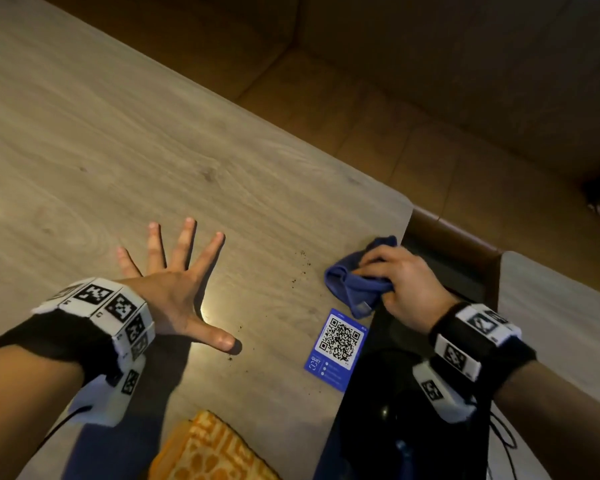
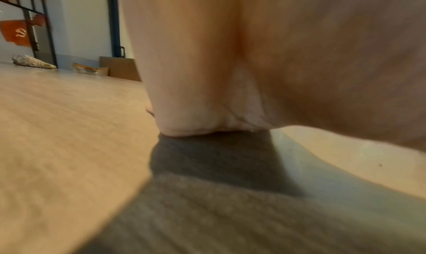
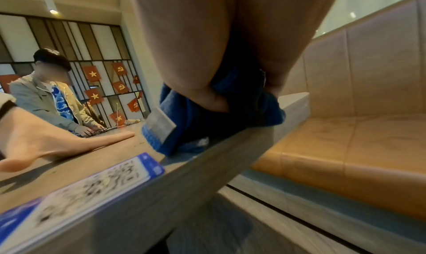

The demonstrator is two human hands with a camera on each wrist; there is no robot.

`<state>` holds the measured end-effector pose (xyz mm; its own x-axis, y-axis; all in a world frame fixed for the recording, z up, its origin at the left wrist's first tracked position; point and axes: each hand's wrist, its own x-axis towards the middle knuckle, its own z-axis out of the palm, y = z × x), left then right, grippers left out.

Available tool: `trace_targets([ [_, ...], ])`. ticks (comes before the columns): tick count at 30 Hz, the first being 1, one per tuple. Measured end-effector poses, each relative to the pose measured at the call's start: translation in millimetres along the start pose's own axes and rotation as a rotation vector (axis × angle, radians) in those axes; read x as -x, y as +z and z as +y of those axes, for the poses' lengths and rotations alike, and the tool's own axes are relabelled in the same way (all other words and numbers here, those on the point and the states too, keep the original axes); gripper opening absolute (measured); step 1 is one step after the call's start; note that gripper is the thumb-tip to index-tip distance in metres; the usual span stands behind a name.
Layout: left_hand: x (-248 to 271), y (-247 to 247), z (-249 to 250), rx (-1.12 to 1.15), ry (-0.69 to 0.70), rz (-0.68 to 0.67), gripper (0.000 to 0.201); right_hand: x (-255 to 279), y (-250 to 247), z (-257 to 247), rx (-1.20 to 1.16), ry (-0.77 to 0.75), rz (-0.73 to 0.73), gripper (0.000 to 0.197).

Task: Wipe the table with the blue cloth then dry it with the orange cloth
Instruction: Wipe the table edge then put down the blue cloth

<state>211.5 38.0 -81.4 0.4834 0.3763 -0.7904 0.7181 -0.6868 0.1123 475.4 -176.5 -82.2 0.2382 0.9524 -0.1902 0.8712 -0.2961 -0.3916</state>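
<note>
My right hand (image 1: 392, 282) grips the crumpled blue cloth (image 1: 352, 284) at the right edge of the wooden table (image 1: 118, 140); the right wrist view shows the blue cloth (image 3: 184, 130) bunched under my fingers at the table's rim. My left hand (image 1: 174, 289) lies flat on the table with fingers spread wide, holding nothing. In the left wrist view the palm (image 2: 253, 57) rests on the wood. The orange patterned cloth (image 1: 208, 452) lies at the near edge of the table. Dark crumbs (image 1: 297, 268) are scattered between my hands.
A blue QR-code card (image 1: 338, 348) lies on the table just below the blue cloth. A brown bench seat (image 3: 345, 139) runs past the table's right edge. Another person (image 3: 50, 97) sits at the far end of the table.
</note>
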Motion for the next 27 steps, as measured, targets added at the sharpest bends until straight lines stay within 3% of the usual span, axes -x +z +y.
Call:
trace_targets([
  [4, -1, 1, 0, 0.002, -0.004, 0.015, 0.160, 39, 6, 4, -0.009, 0.034, 0.037, 0.034],
  [8, -1, 2, 0, -0.012, -0.008, 0.021, 0.160, 54, -10, 4, 0.126, 0.190, -0.224, 0.022],
  [9, -2, 2, 0, -0.016, -0.010, 0.022, 0.160, 51, -17, 1, 0.133, 0.183, -0.183, 0.019],
  [11, -2, 1, 0, -0.016, -0.021, 0.021, 0.160, 33, -30, -9, 0.058, 0.129, 0.082, 0.013],
  [14, -4, 2, 0, -0.026, -0.014, 0.028, 0.159, -37, -47, -30, 0.013, 0.113, 0.356, 0.018],
  [16, -4, 2, -2, -0.025, -0.004, 0.031, 0.158, -100, -45, -41, 0.054, 0.170, 0.287, 0.022],
  [18, -6, 2, -2, -0.024, 0.000, 0.031, 0.157, -147, -31, -50, 0.103, 0.243, 0.072, 0.022],
  [20, -8, 2, -4, -0.018, 0.004, 0.033, 0.157, -163, -13, -56, 0.107, 0.187, -0.058, 0.024],
  [23, -9, 3, -5, 0.000, 0.019, 0.023, 0.158, -132, 0, -57, 0.056, -0.077, -0.054, 0.032],
  [27, -9, 2, -5, 0.013, 0.025, 0.025, 0.158, -65, 5, -35, -0.012, -0.178, -0.018, 0.029],
])
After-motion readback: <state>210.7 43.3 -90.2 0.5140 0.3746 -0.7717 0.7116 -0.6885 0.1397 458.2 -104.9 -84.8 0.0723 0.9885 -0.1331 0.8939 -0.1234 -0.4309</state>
